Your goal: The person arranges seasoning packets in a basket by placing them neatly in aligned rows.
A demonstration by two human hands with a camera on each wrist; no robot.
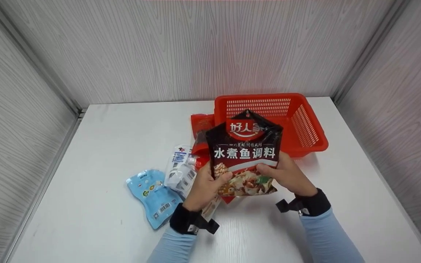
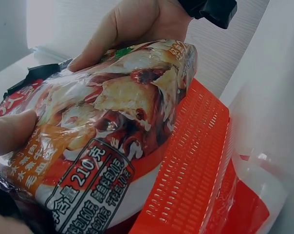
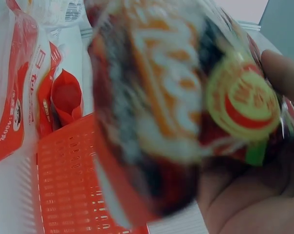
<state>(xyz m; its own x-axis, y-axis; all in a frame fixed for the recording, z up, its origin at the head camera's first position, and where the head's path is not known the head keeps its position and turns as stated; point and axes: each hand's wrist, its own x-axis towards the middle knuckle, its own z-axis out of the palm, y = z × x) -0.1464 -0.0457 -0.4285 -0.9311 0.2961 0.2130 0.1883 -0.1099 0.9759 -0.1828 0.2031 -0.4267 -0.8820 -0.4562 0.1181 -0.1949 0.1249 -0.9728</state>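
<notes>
Between both hands a dark seasoning packet (image 1: 245,155) is held up, its printed front with a picture of food facing the head camera. My left hand (image 1: 207,184) grips its lower left side, thumb across the front. At the lower right side my right hand (image 1: 289,173) grips it the same way, thumb on the front. In the left wrist view the packet (image 2: 113,117) fills the middle, with a thumb pressing its face. The right wrist view shows the packet (image 3: 161,107) blurred and close. Behind it stands a red plastic basket (image 1: 309,131), partly hidden by the packet.
Left of the basket lie a red packet (image 1: 200,122), white packages (image 1: 179,173) with barcodes and a light blue pouch (image 1: 155,197), close together on the white table (image 1: 93,153). Other packaging there is partly covered by the left hand. Grey wood-grain panels (image 1: 159,51) enclose the table.
</notes>
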